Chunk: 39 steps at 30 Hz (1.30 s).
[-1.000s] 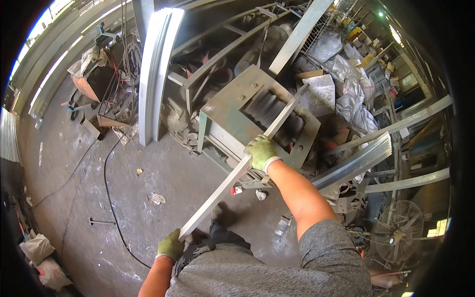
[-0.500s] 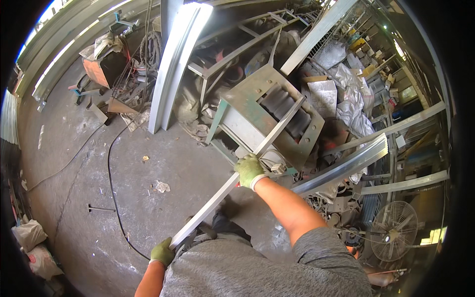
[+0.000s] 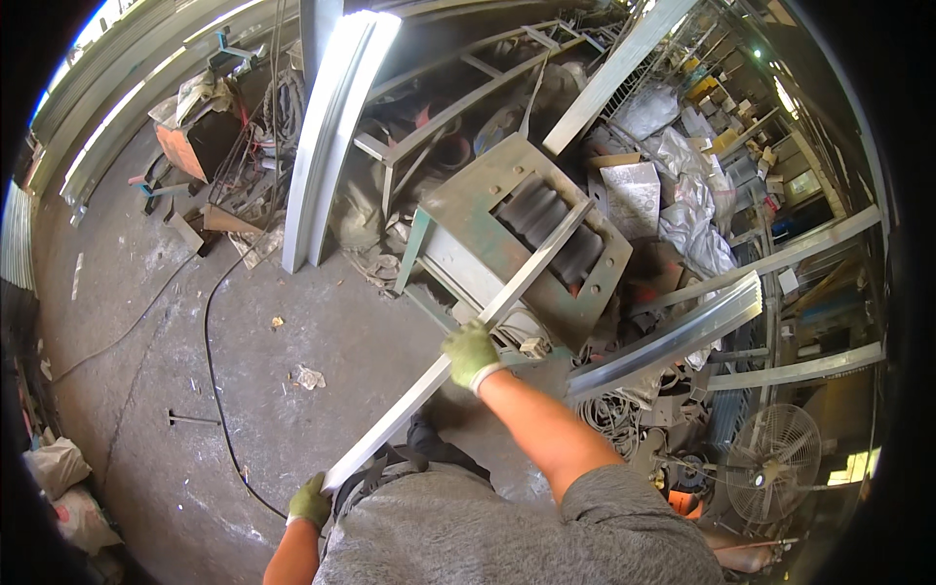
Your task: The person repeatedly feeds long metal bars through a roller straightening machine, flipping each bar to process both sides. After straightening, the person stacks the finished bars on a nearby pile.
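Note:
A long pale metal bar [image 3: 390, 417] runs slantwise from my left side up to a machine with a flat, worn metal frame [image 3: 468, 190]. Its far end lies across the dark grooved rollers [image 3: 526, 210] set in that frame. My left hand [image 3: 310, 501], in a green glove, is closed round the near end beside my waist. Farther along, just short of the machine's near edge, my gloved right hand [image 3: 472, 353] grips the same bar from above. The fingers of both hands are partly hidden.
A tall shiny metal channel [image 3: 336, 146] stands left of the machine. To the right are a curved metal profile [image 3: 673, 336], a floor fan [image 3: 773, 464] and silvery sacks [image 3: 692, 190]. A black cable [image 3: 216, 380] crosses the concrete floor, near a small metal T-shaped piece [image 3: 193, 419].
My right hand sits slightly nearer to me along the bar. My left hand still grips the near end, and the whole view has shifted a little.

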Tool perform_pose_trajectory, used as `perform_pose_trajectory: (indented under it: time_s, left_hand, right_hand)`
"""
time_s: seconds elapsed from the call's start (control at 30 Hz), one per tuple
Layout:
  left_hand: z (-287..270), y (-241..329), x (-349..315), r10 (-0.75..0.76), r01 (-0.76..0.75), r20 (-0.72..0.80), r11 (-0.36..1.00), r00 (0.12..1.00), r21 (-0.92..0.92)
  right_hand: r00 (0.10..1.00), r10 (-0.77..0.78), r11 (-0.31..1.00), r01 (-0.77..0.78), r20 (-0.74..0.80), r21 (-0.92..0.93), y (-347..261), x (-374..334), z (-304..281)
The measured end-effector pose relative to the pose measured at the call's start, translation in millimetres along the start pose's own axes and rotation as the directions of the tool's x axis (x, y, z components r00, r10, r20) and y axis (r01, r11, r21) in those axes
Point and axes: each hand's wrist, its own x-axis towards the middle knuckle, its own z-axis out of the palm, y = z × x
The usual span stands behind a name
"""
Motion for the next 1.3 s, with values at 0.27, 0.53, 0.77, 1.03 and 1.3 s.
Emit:
perform_pose_trajectory:
  time_s: [0.27,0.53,0.77,1.03,1.3]
  left_hand:
    - [-25,159,71,-0.036,0.035,0.008,0.999,0.999,0.026]
    - [-17,79,25,-0.276,0.254,0.173,0.957,0.945,0.141]
    - [-48,109,56,-0.324,0.358,0.304,0.931,0.896,-0.063]
    - [-81,246,111,-0.003,0.038,0.107,0.945,0.994,-0.324]
    - [-74,271,102,-0.057,0.071,0.068,0.973,0.996,-0.219]
  right_hand:
    - [0.998,0.056,0.998,-0.056,-0.019,0.011,168,28,-6]
    - [0.965,-0.225,0.909,0.258,-0.136,0.328,81,-5,-2]
    - [0.856,-0.103,0.768,0.392,-0.507,0.506,122,8,6]
    - [0.682,0.284,0.906,0.039,-0.674,0.421,218,75,22]
    - [0.748,0.226,0.943,-0.008,-0.623,0.332,227,71,21]
